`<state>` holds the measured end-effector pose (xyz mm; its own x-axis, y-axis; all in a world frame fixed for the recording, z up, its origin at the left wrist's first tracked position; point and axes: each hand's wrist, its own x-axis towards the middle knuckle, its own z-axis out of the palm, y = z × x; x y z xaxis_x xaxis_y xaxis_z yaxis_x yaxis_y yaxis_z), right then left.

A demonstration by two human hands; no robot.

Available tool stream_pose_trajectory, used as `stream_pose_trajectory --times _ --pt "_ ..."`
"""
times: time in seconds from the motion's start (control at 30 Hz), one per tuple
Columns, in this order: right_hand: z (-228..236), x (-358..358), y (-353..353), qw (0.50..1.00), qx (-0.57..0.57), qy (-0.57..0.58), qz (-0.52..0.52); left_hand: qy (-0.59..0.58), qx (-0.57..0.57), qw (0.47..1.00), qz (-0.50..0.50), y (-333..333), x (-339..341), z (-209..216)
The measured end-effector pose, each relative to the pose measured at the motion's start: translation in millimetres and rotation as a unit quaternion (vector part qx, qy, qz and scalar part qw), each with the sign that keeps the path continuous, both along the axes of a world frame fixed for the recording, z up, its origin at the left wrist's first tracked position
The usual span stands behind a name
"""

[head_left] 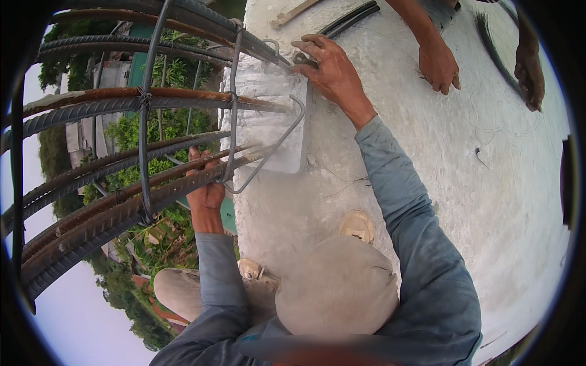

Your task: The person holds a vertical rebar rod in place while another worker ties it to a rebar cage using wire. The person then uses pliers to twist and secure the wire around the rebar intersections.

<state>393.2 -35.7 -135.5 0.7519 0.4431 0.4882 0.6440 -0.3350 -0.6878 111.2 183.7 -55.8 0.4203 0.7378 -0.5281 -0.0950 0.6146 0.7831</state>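
Reinforcing bars [183, 96] running from the left to a pale concrete block [278, 155], with at least three bent steel ties [234, 97] around or beside them. The person's two hands are well apart: the right hand [332, 70], at the block's upper corner, has its fingers closed on one small dark tool [304, 60]; the left hand [209, 196] reaches behind the lower bars, its grip partly hidden, so clamping cannot be told. On the slab [439, 183]: two dark rods [349, 16], two shoes [357, 226], and a co-worker's two hands [438, 64], one beside a wire bundle [492, 52].
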Motion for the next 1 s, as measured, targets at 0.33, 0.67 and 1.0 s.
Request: stream_pose_trajectory --times 0.33,0.67,1.0 --pt "-32.3 -74.1 -84.3 0.968 -0.170 0.178 -0.055 -0.033 0.008 0.998 -0.060 7.5 -1.0 -4.5" --pt "11.7 -120.8 -62.5 0.758 0.224 0.607 0.078 -0.001 0.015 1.000 -0.026 1.3 2.1 -0.4" --pt "27.9 -122.9 -41.1 0.720 0.312 0.616 0.070 0.007 0.030 0.998 -0.058 5.1 -0.3 5.3"
